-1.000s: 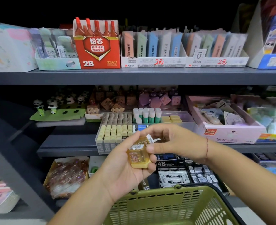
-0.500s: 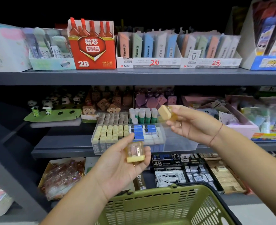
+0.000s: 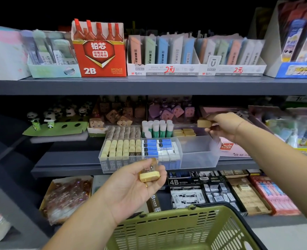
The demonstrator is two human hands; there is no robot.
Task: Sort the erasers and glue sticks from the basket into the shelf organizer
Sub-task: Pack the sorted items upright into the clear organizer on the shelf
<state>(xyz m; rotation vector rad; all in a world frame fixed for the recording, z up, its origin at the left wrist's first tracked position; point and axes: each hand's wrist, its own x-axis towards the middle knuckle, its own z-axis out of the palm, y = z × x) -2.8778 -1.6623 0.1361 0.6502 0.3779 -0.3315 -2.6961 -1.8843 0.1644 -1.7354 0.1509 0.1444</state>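
**Head view: both hands holding eraser stock in front of the organizer**

Head camera gives me both hands at the middle shelf. The right hand [image 3: 224, 125] is raised, thumb and fingers pinching a small tan rectangular eraser [image 3: 204, 123] by one end, so the block sticks out to that hand's left. Below this hand and slightly to its left sits the clear plastic shelf organizer [image 3: 199, 156] on the dark grey metal shelf [image 3: 62, 165]. In the organizer's rear compartment, just down and left of the held eraser, I see a few flat pale yellow erasers [image 3: 184, 132]. Further left of them stand the white-capped green glue sticks [image 3: 157, 128], upright in a cluster.

The left hand [image 3: 131, 192] is lower and nearer to me, palm up, fingers curled round a small translucent amber block with a pale yellow end [image 3: 149, 173]; I cannot tell exactly what it is. Right beyond this hand is the organizer's front wall, with blue-and-white sleeved erasers [image 3: 158, 148] behind it. To their left are rows of cream-topped erasers [image 3: 121, 148] stood on end.

Under both hands, closest to me, is the olive green slotted plastic basket [image 3: 176, 226]; its contents are out of sight. Well above the left hand, on the upper shelf, stands a red cardboard box marked 2B [image 3: 99, 51].
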